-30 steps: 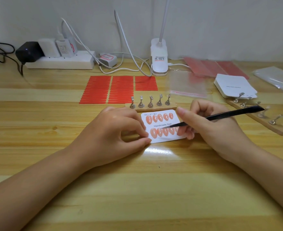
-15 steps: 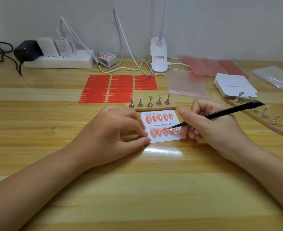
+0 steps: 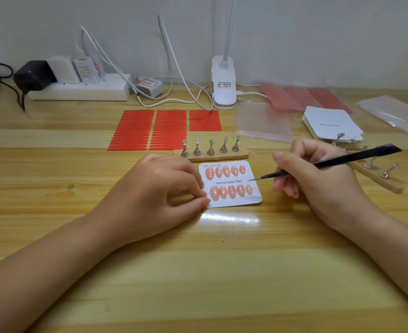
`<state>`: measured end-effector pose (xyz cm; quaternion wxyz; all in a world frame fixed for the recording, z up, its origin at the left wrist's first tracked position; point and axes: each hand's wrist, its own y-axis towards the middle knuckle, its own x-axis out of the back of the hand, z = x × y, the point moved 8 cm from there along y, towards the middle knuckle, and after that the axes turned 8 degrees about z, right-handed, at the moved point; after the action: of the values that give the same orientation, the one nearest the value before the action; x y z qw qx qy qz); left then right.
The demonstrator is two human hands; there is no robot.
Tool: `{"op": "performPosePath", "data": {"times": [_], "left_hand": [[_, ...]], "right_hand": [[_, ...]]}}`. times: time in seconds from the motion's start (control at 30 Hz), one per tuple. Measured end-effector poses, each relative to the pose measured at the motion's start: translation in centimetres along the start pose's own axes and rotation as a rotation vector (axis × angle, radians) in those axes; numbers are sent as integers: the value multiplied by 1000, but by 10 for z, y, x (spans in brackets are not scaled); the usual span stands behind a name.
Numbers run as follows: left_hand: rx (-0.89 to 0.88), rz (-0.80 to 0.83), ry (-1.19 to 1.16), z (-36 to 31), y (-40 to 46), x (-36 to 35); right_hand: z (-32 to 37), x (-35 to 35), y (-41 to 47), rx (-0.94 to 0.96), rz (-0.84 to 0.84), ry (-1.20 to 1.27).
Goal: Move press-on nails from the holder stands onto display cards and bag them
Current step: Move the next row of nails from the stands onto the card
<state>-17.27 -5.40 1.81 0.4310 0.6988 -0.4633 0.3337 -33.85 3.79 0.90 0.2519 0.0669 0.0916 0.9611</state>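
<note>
A white display card point(image 3: 254, 200) printed "Handmade Nail" lies flat on the wooden table, with two rows of orange press-on nails point(image 3: 226, 171) stuck on it. My left hand point(image 3: 157, 188) pinches the card's left edge. My right hand point(image 3: 318, 181) holds black tweezers point(image 3: 337, 162), their tip hovering at the card's right edge. Behind the card stands a wooden holder stand point(image 3: 212, 156) with several bare metal pegs. A second holder stand point(image 3: 378, 176) lies to the right, partly hidden behind my right hand.
Red adhesive strip sheets point(image 3: 150, 128) lie behind the stand. A clear bag point(image 3: 265, 123), a stack of blank cards point(image 3: 330, 126) and more bags point(image 3: 395, 114) sit at the back right. A power strip point(image 3: 78, 91), cables and a lamp base point(image 3: 223, 85) line the wall.
My right hand has pulled the tweezers rightward off the lower row of nails, so the whole card shows. My left hand has stayed on the card's edge.
</note>
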Motion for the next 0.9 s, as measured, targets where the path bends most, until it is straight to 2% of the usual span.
{"op": "performPosePath", "data": {"times": [0.9], "left_hand": [[-19, -31, -13, 0, 0, 1]], "right_hand": [[-2, -12, 0, -45, 97, -147]]}}
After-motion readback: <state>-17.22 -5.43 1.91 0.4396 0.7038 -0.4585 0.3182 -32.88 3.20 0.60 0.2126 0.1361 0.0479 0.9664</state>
